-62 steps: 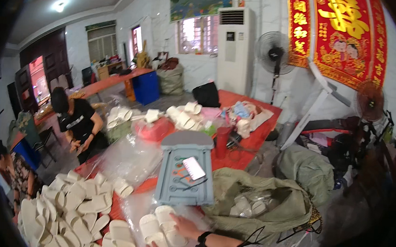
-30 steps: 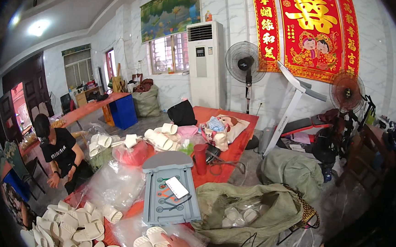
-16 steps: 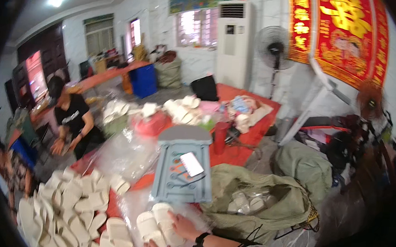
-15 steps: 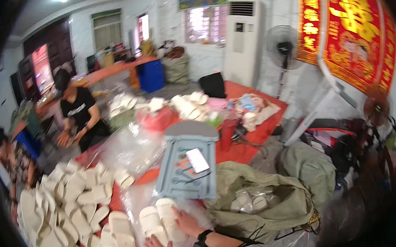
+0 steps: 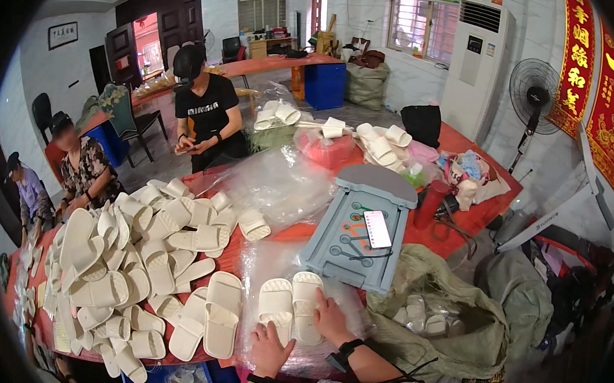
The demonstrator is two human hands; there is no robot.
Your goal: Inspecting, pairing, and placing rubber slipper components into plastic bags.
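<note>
Two cream slide slippers lie side by side on a clear plastic bag (image 5: 256, 259) in front of me. My left hand (image 5: 269, 349) touches the near end of the left slipper (image 5: 275, 304), fingers spread. On the right slipper (image 5: 306, 298), the fingertips of my right hand (image 5: 332, 316) rest along its right edge, the fingers stretched out. Neither hand is closed round anything. Just left of them another pair lies together, its nearer slipper (image 5: 223, 310) beside the bag. A big heap of loose cream slippers (image 5: 153, 248) spreads over the left of the table.
A grey-blue plastic panel (image 5: 320, 253) with a phone (image 5: 375, 228) on it lies beyond my right hand. An open woven sack (image 5: 445, 350) holding wrapped slippers is at right. A red cylinder (image 5: 432, 204) stands behind. Several people are at left, including one in black (image 5: 210, 103).
My view has swung left, so the scene sits further right and the people show more fully. Both hands stay at the two slippers.
</note>
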